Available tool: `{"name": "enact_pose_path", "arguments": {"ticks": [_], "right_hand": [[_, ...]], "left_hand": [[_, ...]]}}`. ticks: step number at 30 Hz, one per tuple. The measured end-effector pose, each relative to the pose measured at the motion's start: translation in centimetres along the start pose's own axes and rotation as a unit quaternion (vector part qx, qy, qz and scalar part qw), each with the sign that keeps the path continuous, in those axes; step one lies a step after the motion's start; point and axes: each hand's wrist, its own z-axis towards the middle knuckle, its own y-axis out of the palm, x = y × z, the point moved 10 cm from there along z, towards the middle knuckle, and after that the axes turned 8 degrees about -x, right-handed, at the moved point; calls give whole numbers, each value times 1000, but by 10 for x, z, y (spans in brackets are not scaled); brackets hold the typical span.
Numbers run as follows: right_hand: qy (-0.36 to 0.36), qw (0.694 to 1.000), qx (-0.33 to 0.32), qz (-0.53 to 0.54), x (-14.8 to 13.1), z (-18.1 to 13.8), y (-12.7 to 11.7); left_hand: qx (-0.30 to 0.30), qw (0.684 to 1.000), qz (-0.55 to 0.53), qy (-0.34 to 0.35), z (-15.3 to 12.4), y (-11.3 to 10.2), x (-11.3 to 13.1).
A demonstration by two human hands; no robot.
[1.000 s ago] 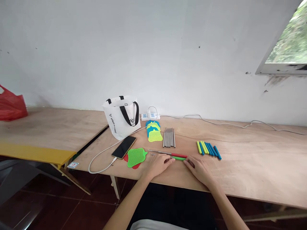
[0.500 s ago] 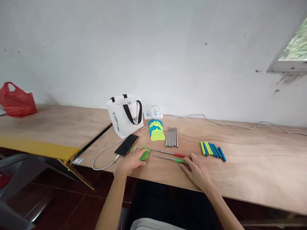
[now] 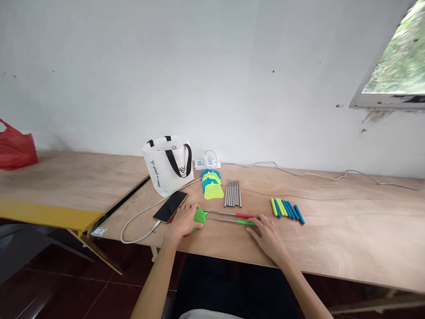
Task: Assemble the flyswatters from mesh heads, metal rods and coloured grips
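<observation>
Two fly swatters with telescoping metal rods lie side by side on the wooden table. One has a green mesh head (image 3: 200, 215) and a green handle (image 3: 246, 222); the other has a red handle (image 3: 244, 215). Bits of red show around my left hand (image 3: 183, 220), which rests spread over the heads and hides most of them. At the handle ends, my right hand (image 3: 267, 235) lies on the table, its outstretched fingers touching the handles. Behind the rods sit several loose blue and yellow swatter heads (image 3: 214, 191) and a row of metal rods (image 3: 233, 193).
Several yellow and blue handle tubes (image 3: 287, 210) lie in a row at right. At left are a phone (image 3: 170, 206) on a white cable and a white tote bag (image 3: 168, 170). A power strip (image 3: 207, 164) stands by the wall. The table's front edge runs below my hands.
The view has swung slightly right. Red parts now show beside my left hand, around the green head. My right hand stays at the handle ends.
</observation>
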Motion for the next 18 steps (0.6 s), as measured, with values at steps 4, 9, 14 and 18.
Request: {"name": "enact_pose_path", "arguments": {"ticks": [4, 9, 14, 18], "right_hand": [[3, 1000, -1, -4, 1, 0, 2], [-31, 999, -18, -27, -13, 0, 2], [-79, 995, -25, -62, -42, 0, 4], [-67, 993, -5, -102, -58, 4, 13]], "left_hand": [[35, 999, -32, 5, -5, -11, 0], [84, 977, -163, 106, -19, -38, 9], [185, 914, -340, 120, -37, -71, 5], [232, 839, -479, 114, -35, -72, 1]]}}
